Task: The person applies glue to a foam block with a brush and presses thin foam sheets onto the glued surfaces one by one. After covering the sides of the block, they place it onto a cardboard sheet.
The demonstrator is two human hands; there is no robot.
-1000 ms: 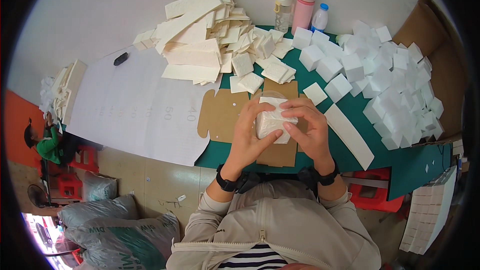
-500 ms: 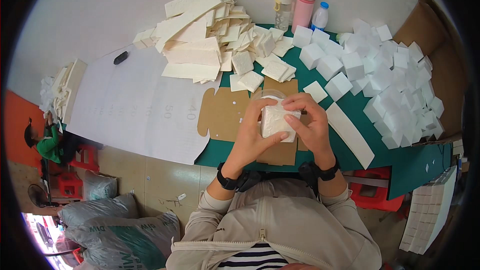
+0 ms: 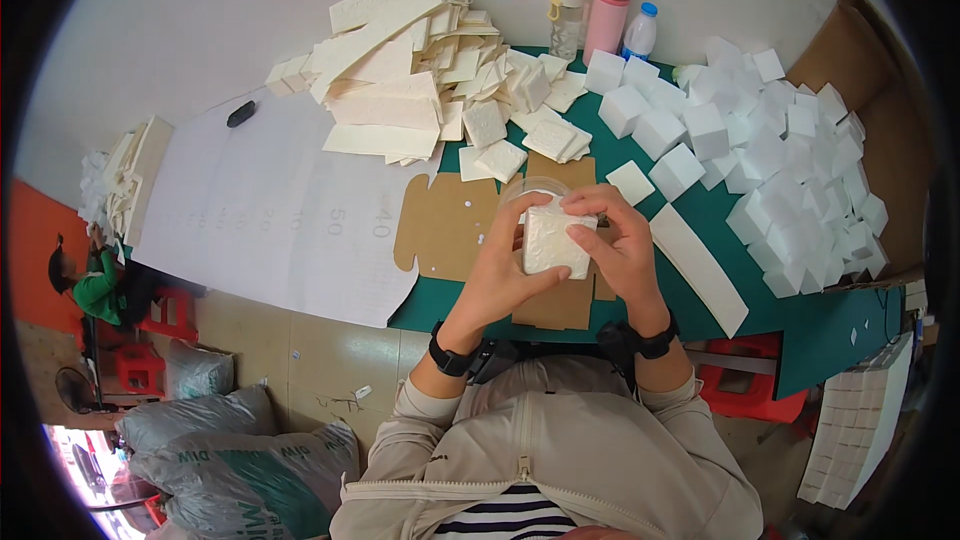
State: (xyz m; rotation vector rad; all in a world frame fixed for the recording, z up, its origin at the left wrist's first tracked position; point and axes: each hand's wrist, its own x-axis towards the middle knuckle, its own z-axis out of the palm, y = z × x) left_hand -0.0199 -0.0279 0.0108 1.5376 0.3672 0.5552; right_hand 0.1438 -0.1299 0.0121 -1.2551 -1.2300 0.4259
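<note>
Far left: a person in a green top (image 3: 100,285) crouches by red stools on the floor, well apart from the work.
White sheet: a large white printed sheet (image 3: 270,220) covers the left part of the green table top (image 3: 830,325); a small black object (image 3: 241,113) lies near its upper edge.
Flat blanks: a heap of cream flat foam-like strips and squares (image 3: 400,70) lies beyond the sheet.
Cardboard: a brown die-cut cardboard blank (image 3: 445,225) lies flat under the hands.
Left hand: the left hand (image 3: 505,265) cups the small white textured foam block (image 3: 553,240) from the left and below, thumb pressed on its lower face, fingers curled on the side.
Foam block: held above the cardboard, between both hands, close to the chest; a clear round rim (image 3: 535,186) shows just behind it, and what it belongs to I cannot tell.
Right hand: the right hand (image 3: 625,250) pinches the block's upper right edge with thumb and forefinger, the other fingers folded behind.
Step in hand: judging by the grip, the block is being folded or pressed into shape.
Next move: it would call for firm, even pressure along the edges so the block holds square.
Bottles: a clear bottle (image 3: 566,18), a pink flask (image 3: 608,12) and a small blue-capped bottle (image 3: 640,32) stand at the far edge.
Right: a pile of white finished cubes (image 3: 790,150) fills the table's right side, beside a long white strip (image 3: 698,268).
</note>
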